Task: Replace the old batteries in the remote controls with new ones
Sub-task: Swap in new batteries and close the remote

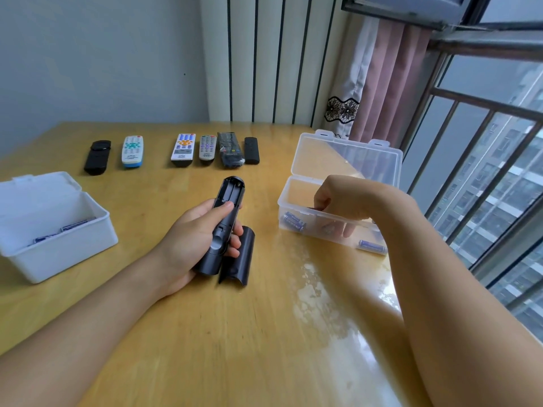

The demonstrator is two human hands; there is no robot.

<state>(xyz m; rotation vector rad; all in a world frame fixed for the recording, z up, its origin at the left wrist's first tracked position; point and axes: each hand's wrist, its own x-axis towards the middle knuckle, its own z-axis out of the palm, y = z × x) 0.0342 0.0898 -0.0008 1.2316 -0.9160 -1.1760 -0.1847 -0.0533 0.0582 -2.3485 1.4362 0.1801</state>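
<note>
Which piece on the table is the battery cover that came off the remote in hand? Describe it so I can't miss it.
On the wooden table, find the left hand holding the opened black remote. The battery cover lies just right of that remote's near end. Unlike the six remotes in the far row, it is a short, curved, dark shell without buttons.

Seven remote controls [183, 149] are being shown, two open boxes [55, 254], one detached battery cover [239, 259], and two batteries [293, 221] plainly countable in the clear box.
</note>
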